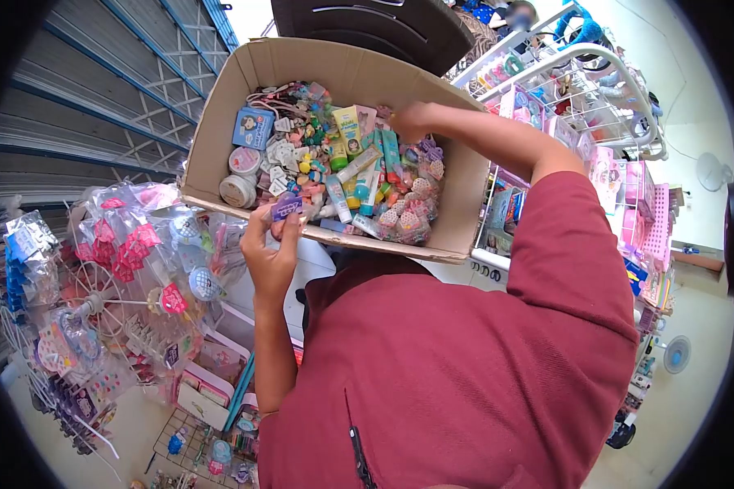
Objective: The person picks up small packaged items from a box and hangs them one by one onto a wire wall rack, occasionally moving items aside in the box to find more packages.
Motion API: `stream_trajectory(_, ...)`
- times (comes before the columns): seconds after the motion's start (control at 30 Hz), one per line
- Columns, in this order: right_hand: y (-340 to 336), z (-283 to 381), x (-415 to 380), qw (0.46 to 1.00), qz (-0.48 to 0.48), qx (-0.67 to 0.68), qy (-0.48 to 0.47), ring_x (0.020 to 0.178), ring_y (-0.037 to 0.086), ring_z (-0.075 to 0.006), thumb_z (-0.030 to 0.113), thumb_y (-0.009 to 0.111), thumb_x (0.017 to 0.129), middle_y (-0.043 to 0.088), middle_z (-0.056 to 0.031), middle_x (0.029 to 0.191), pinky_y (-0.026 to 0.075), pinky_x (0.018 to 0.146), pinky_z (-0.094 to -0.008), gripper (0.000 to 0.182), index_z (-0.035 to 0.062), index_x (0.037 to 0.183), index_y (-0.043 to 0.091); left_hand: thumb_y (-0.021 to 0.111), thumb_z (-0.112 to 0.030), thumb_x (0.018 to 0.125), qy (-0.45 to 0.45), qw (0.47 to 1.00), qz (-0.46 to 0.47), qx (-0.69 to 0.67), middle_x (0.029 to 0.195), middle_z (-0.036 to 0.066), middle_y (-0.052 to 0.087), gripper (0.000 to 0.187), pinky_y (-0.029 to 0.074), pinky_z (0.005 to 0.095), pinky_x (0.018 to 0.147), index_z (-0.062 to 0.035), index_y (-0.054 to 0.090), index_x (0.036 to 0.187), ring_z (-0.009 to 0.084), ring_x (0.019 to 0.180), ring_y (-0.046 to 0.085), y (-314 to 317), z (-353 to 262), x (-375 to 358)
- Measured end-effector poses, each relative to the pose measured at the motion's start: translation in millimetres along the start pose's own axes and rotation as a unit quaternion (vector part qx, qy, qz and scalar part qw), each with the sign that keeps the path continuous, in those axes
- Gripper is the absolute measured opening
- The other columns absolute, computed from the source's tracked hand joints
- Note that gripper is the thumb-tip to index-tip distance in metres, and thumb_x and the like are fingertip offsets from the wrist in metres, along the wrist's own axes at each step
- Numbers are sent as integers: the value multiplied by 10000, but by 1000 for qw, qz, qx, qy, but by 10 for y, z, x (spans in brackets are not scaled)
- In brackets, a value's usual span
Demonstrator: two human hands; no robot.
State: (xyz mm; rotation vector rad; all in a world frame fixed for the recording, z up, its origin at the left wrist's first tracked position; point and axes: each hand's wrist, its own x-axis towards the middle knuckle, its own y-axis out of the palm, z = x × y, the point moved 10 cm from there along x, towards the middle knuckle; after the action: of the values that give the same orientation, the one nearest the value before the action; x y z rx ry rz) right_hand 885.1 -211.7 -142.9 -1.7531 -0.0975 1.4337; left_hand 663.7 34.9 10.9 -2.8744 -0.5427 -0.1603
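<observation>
A cardboard box (457, 191) full of small goods stands in front of me. My left hand (271, 257) is at its near left edge, fingers pinched on a small packet with a purple label (286, 206). My right hand (413, 122) reaches into the far right part of the box, near its contents; it is blurred and its fingers do not show clearly. Inside the box are a yellow tube (347, 130), a blue packet (253, 128), round jars (238, 191), bagged pink beaded items (408, 216) and several other tubes and trinkets.
A rack of plastic-bagged accessories (126, 253) stands at the left, before a metal shutter (98, 98). A dark brown plastic chair (375, 24) is behind the box. White wire shelving (628, 61) with goods runs along the right.
</observation>
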Motion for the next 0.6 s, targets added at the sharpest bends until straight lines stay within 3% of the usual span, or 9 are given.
stream_trajectory(0.1,1003,-419,221,999,48,-12,-20,869,698,-322,285,719,738,720,-187,897,547,762,-450,372,-14,958,721,689,-36,891,-21,999,-22,-18,776,23,620,141,469,253,646,15,625,1005,81,701,546,-126,0,-55)
stream_trajectory(0.27,1595,-594,462,987,142,-56,-52,855,703,-310,230,756,703,722,-179,875,549,725,-431,336,10,957,734,681,-33,901,-40,998,-34,-37,824,17,626,131,471,233,688,11,622,1009,70,739,561,-256,161,-131)
stream_trajectory(0.33,684,-499,3,991,130,7,31,798,704,-307,175,740,700,717,-167,827,553,696,-420,262,9,902,741,663,-35,919,-51,996,-48,-59,851,13,626,147,473,226,697,12,602,1044,70,741,572,-301,216,-161)
stream_trajectory(0.4,-77,-344,-183,998,-60,-11,-22,747,688,-326,153,703,680,703,-159,782,512,619,-458,190,-12,774,711,653,-35,926,-60,994,-58,-63,852,12,625,150,472,221,699,8,591,1055,66,743,572,-339,278,-179)
stream_trajectory(0.53,-1210,286,-576,984,-173,-17,-25,755,685,-328,167,719,696,691,-166,764,516,644,-450,200,-4,801,709,619,-58,954,-104,985,-64,-122,856,14,624,129,470,210,719,-11,568,1063,60,758,576,-373,197,-219)
stream_trajectory(0.6,-1491,798,-670,975,-172,42,-132,752,686,-294,118,712,730,698,-156,792,518,650,-420,207,-38,865,693,612,-70,961,-116,981,-81,-134,855,12,622,88,470,209,713,-24,573,1025,54,753,574,-449,180,-267)
